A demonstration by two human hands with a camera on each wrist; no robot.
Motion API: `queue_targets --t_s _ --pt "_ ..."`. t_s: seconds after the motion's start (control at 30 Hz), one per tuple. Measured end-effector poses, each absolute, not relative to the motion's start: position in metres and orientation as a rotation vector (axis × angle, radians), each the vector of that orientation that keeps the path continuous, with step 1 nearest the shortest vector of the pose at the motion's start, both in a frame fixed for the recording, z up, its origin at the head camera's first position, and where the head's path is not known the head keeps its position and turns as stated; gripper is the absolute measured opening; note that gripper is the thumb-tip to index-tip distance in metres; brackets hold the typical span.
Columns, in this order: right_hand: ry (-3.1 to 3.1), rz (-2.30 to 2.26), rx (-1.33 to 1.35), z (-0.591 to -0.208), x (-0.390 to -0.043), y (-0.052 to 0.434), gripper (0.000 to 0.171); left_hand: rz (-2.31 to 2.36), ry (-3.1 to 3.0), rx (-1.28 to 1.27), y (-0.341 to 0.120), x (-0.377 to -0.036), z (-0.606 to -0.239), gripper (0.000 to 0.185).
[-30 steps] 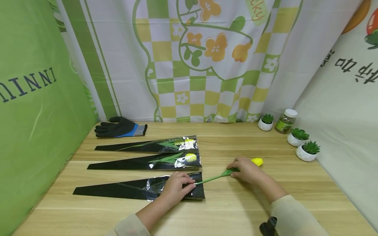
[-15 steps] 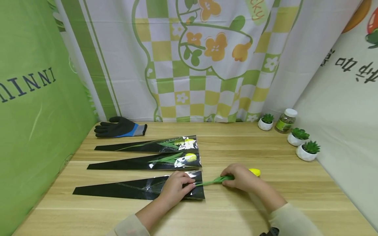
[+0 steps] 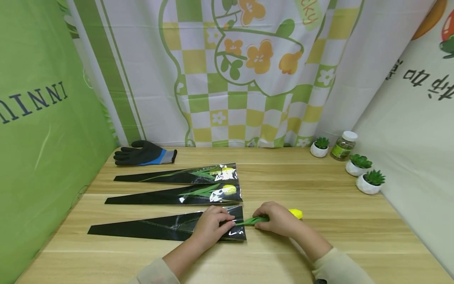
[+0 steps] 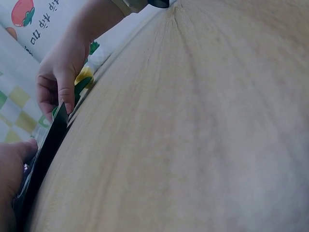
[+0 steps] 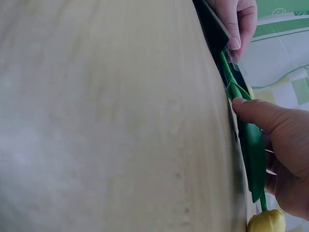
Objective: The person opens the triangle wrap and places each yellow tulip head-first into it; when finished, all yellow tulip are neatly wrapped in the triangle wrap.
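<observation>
A yellow tulip [image 3: 295, 213] with green stem and leaves [image 5: 251, 140] lies on the wooden table, its stem end inside the mouth of the nearest black-and-clear sleeve [image 3: 149, 228]. My right hand [image 3: 278, 219] grips the stem and leaves just outside the sleeve mouth. My left hand [image 3: 212, 225] pinches the sleeve's open edge. In the right wrist view the yellow bud [image 5: 265, 223] shows below my fingers. The left wrist view shows the sleeve edge [image 4: 46, 154] and my right hand [image 4: 60, 72].
Two more sleeves, each with a yellow tulip inside [image 3: 181, 175] [image 3: 177, 194], lie behind the nearest one. A black and blue glove [image 3: 143, 153] is at the back left. Three small potted succulents [image 3: 369, 181] and a jar [image 3: 343, 145] stand at the right.
My right hand has slid the tulip leftward, stem first, further into the sleeve mouth; the bud is now closer to the sleeve. My left hand has stayed on the sleeve edge.
</observation>
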State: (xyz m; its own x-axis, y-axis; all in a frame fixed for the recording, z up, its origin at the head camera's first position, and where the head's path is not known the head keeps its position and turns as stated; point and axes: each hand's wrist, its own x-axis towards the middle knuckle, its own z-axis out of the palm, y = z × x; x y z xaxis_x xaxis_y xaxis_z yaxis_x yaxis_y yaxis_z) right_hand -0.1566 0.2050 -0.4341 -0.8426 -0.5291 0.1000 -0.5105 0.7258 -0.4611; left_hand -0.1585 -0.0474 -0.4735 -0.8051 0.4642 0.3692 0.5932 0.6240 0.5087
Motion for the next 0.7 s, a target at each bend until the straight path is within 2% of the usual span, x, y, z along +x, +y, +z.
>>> queue_targets --t_s 0.33,0.6,0.7 --pt "2.898 -0.824 -0.716 -0.425 -0.154 0.216 0.033 -0.931 -2.617 -0.881 -0.048 -0.159 -0.474 0.015" --pt "2.839 -1.075 -0.401 -0.415 -0.145 0.264 0.038 -0.945 -2.58 -0.888 -0.048 -0.16 -0.477 0.014" --pt "2.798 -1.119 -0.359 -0.417 -0.143 0.284 0.041 -0.939 -2.581 -0.888 -0.047 -0.159 -0.477 0.014"
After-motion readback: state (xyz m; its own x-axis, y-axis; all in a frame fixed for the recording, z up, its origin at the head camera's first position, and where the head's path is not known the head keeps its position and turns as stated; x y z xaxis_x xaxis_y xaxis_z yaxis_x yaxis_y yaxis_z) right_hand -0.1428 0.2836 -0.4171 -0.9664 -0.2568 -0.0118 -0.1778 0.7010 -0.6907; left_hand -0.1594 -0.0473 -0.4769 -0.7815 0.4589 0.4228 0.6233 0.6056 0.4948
